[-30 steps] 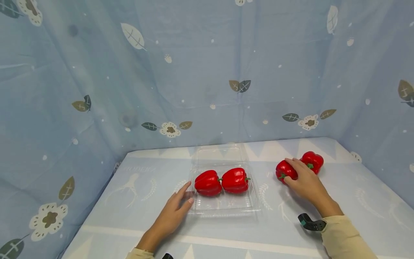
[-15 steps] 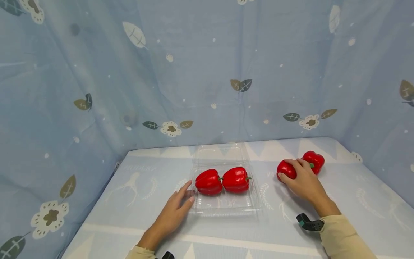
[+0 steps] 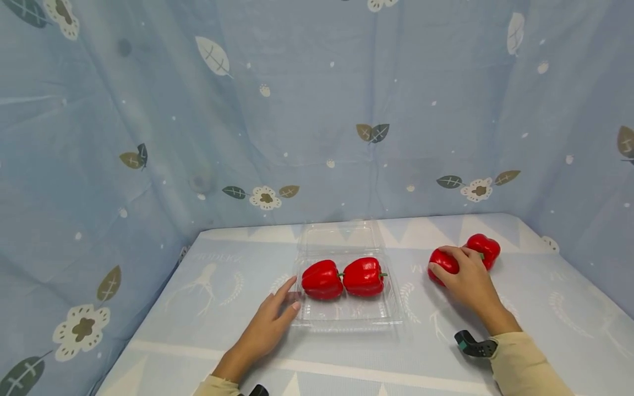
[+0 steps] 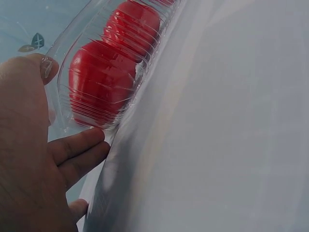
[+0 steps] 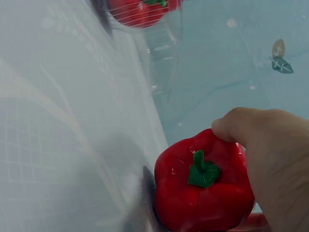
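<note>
Blue cloth backdrop, covered table.
Curtain (image 3: 317,110) printed with leaves and flowers, creased; pale patterned tablecloth (image 3: 208,308) below.

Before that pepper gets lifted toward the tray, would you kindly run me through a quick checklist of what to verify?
1. Right hand grips the near loose pepper: ok.
2. Left hand steadies the clear tray: ok, fingers at its left edge.
3. Tray lid open: ok.
4. Free room in front of the two peppers in the tray: ok.
5. Second loose pepper clear of the grip: cannot tell, they sit very close.
</note>
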### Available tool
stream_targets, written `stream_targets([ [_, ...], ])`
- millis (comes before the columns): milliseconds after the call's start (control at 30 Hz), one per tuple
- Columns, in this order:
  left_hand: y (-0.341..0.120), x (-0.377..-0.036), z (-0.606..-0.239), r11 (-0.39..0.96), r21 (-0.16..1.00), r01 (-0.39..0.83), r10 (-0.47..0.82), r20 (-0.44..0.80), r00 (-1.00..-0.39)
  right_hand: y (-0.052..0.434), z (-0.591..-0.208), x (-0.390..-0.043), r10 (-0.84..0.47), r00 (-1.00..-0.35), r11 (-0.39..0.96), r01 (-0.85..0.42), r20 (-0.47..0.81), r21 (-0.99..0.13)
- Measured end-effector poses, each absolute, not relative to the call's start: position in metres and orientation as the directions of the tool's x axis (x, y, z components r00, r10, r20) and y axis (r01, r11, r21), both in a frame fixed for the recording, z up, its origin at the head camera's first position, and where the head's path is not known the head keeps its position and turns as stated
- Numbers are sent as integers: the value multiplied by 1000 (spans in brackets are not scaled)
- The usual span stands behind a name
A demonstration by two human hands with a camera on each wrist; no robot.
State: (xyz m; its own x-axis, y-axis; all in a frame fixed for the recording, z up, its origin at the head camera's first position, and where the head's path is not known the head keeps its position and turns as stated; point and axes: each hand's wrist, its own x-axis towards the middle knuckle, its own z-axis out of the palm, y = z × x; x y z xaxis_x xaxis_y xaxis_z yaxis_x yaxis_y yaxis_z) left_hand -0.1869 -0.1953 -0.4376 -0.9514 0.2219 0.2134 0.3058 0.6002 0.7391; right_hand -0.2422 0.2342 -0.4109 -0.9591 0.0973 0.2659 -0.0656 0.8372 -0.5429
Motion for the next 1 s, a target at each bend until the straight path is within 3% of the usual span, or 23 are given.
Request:
stream_targets([
  [533,-195,-187,-436,603,734,312,228,216,-949,235,-409,-242,68,-982,843,-39,177,-537],
  [1000,-195,-186,-437,623,720,306,220,214,-952,234,-413,-242,90,-976,816,-41,198,-577],
])
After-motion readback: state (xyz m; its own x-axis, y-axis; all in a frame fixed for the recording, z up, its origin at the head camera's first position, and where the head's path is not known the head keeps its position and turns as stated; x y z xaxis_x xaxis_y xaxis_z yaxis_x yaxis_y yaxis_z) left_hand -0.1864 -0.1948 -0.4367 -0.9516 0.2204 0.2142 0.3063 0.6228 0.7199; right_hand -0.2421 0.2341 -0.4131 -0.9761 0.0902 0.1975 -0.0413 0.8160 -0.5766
